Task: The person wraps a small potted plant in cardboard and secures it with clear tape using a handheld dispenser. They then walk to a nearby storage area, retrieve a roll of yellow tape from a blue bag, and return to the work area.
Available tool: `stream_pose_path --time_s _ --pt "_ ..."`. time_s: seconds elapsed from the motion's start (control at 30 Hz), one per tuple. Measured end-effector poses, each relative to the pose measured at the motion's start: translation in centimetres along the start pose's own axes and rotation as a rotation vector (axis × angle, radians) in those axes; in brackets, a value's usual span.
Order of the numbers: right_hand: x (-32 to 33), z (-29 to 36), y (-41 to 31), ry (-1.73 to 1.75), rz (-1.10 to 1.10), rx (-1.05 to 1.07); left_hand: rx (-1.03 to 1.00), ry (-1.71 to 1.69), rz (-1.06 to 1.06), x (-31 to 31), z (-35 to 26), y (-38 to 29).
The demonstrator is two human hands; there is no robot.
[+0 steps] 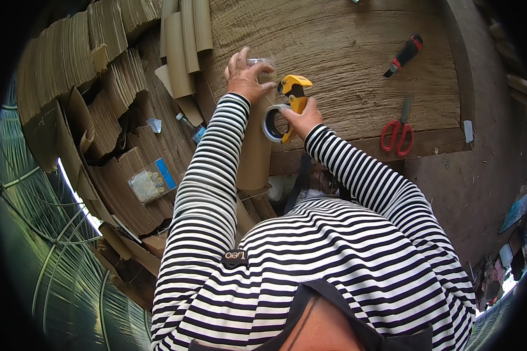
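A long brown cardboard piece (255, 162), curved like a tube, lies along the left side of the wooden tabletop, its near end towards me. My left hand (246, 78) is on its far end, with fingers and thumb curved around it. Shiny clear film (261, 61), which looks like tape, shows beside those fingers. In my right hand (306, 117) is a yellow and black handheld tape dispenser (297, 94). Its tape roll (276, 123) sits against the right edge of the cardboard piece. The right palm and some fingers are hidden.
Red-handled scissors (397, 131) and a black-and-red utility knife (404, 55) lie on the wooden tabletop (347, 57) at right. Stacked cardboard (66, 61) crowds the left, with a plastic packet (152, 180) and a small bottle (189, 125). More curved cardboard pieces (180, 57) lie beyond.
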State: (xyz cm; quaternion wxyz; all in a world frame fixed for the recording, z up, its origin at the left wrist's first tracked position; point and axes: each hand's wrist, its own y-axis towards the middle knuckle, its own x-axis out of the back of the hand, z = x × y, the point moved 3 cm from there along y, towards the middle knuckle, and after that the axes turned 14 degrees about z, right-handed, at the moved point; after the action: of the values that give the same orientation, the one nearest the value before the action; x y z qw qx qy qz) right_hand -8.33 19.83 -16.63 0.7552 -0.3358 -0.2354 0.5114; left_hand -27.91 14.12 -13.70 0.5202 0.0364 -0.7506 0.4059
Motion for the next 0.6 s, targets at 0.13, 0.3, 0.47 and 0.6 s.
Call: stream_pose_path --time_s 0.13,0.3,0.47,0.6 --pt "-0.7 0.7 -1.3 0.06 -0.001 -0.056 -0.073 -0.007 -0.088 -0.7 0.4 -0.7" --pt "-1.3 2.1 -0.9 -0.048 0.084 -0.058 0.124 -0.087 -0.07 -1.4 0.2 -3.4" --pt "-2.1 2.6 0.0 0.06 0.13 -0.081 0.133 -0.174 0.031 -0.1 1.9 -3.8" --pt "-3.1 2.6 -0.3 0.052 0.088 -0.087 0.104 -0.226 0.041 -0.2 3.1 -3.7"
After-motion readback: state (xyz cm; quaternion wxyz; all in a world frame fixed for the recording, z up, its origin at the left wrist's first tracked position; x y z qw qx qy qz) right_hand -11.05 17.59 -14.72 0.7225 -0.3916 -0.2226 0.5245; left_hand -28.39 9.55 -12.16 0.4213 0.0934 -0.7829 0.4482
